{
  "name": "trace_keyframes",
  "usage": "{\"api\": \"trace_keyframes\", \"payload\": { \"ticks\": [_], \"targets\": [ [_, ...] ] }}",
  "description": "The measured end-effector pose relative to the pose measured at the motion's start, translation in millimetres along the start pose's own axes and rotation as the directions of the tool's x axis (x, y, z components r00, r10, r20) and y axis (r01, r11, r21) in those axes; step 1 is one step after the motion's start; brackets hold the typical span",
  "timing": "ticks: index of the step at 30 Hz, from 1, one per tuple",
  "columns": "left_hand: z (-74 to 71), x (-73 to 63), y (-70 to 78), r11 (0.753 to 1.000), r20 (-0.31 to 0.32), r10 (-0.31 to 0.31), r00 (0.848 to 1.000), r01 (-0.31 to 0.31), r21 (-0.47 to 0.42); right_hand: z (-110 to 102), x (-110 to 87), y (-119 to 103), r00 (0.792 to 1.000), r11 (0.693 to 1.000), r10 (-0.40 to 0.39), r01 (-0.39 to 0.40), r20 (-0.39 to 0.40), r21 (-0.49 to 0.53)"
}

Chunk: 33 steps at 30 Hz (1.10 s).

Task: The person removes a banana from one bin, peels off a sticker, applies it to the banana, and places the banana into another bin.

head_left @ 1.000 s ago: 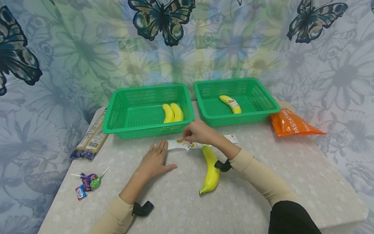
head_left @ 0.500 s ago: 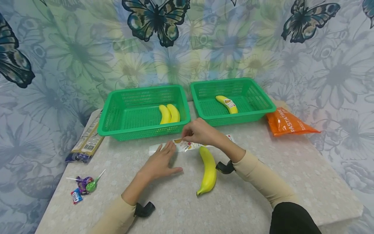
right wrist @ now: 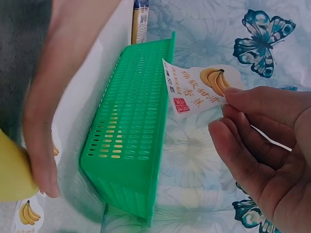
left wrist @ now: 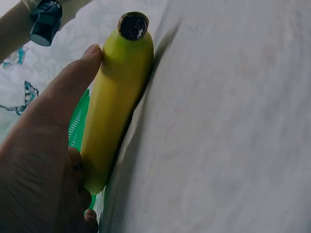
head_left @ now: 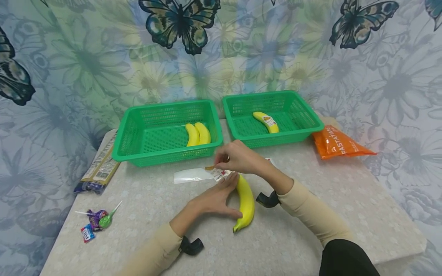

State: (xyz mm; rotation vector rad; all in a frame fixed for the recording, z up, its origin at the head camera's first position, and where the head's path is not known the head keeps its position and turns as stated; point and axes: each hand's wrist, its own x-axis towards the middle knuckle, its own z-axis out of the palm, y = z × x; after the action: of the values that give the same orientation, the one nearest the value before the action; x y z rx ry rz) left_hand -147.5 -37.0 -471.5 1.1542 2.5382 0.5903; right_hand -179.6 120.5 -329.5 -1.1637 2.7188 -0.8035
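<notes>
My right hand (head_left: 239, 158) pinches a white banana sticker (right wrist: 187, 99) between thumb and fingers; the right wrist view shows its printed bananas and lettering. Below it, a backing strip (head_left: 191, 175) lies on the table, its left part bare and its right part partly hidden by my hands. A yellow banana (head_left: 246, 205) lies in front of the strip. My left hand (head_left: 212, 199) rests against the banana's left side, fingers extended toward its far end and thumb near its stem. In the left wrist view, the thumb lies along the banana (left wrist: 114, 97).
Behind, the left green basket (head_left: 165, 158) holds two bananas (head_left: 198, 135). The right green basket (head_left: 276, 140) holds a stickered banana (head_left: 266, 122). An orange bag (head_left: 340, 143) lies at right. At left are a long packet (head_left: 100, 168), lollipops (head_left: 98, 219) and a small candy (head_left: 88, 233).
My left hand has moved right, from the strip to the banana, uncovering the strip's bare left end. The right hand has stayed near the strip, pinching the sticker. The head view has shifted slightly.
</notes>
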Motion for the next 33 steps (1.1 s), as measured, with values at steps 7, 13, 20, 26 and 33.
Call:
{"api": "trace_keyframes", "payload": {
  "ticks": [7, 13, 20, 26, 33],
  "targets": [
    [7.2, 1.2, 1.5, 1.0, -0.041, -0.015, 0.999, 0.014, -0.019, -5, -7.4, -3, 1.0, 1.0, 0.013, -0.013, -0.016, 0.011],
    [11.0, 2.0, 2.4, 0.998, -0.094, -0.013, 0.996, 0.007, -0.066, -9, -26.5, -1, 0.99, 0.978, 0.133, -0.126, -0.036, 0.164],
    [12.6, 3.1, 4.8, 0.998, -0.182, 0.021, 0.983, -0.032, -0.058, 1, -59.4, 17, 0.933, 0.856, 0.361, -0.334, 0.006, 0.395],
    [11.7, 1.5, 9.4, 0.999, -0.119, -0.053, 0.991, 0.051, -0.015, 22, -78.7, 40, 0.892, 0.767, 0.446, -0.419, 0.066, 0.486],
    [13.1, 2.0, 12.5, 0.996, -0.083, -0.086, 0.993, 0.086, -0.005, 40, -89.6, 56, 0.865, 0.733, 0.493, -0.467, 0.086, 0.495]
  ]
}}
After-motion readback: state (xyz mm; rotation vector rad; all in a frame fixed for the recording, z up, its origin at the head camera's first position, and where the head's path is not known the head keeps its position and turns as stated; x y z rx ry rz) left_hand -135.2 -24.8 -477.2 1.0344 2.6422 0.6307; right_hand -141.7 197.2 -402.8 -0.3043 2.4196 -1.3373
